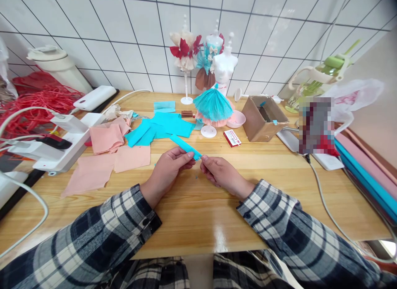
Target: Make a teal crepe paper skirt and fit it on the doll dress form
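My left hand [173,167] pinches a narrow folded strip of turquoise crepe paper [182,144] between thumb and fingers, just above the table. At the strip's near right end, my right hand [220,173] has its thumb and fingertips pressed together; what they grip there is too small to make out clearly. Beyond my hands lie several turquoise paper pieces [164,125], overlapping. Peach paper pieces [132,157] are spread to the left of my left hand. A white mini mannequin [223,65] wearing a turquoise and peach paper skirt [214,104] stands behind the strip.
Two more dressed mannequins [185,84] stand against the tiled wall. A cardboard box [263,119], a pink bowl [236,118] and a small red-white packet [232,138] sit right of centre. A power strip [71,148] with cables lies left. Paper rolls [362,173] line the right edge.
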The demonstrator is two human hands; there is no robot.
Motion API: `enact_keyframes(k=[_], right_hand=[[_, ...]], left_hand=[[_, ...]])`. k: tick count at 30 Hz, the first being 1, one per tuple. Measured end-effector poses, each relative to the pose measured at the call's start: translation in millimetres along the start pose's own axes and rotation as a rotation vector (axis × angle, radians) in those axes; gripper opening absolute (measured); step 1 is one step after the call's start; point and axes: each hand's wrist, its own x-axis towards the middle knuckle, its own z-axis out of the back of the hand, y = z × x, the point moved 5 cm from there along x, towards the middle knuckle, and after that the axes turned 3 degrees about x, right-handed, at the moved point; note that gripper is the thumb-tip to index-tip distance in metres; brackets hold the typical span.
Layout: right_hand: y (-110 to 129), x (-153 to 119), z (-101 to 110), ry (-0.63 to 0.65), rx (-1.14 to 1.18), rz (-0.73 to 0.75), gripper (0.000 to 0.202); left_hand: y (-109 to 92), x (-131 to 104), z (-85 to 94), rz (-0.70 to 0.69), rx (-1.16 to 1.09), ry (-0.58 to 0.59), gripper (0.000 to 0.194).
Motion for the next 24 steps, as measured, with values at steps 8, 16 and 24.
enact_keyframes(k=[8,16,24], right_hand=[[3.1,-1.4,-1.9,0.024,-0.079,-0.036,0.049],[0.4,-0.3,-1.8,-0.004,-0.043,0.035,0.047],[3.9,-0.1,-2.2,-0.05,-0.064,0.069,0.044]], left_hand=[[-1.0,0.4,3.0,-0.006,-0.058,-0.021,0.017],[2.1,0.7,1.5,-0.025,-0.002,0.014,0.017],[-0.1,-1.4,-1.3,-0.014,0.013,-0.013,0.023]])
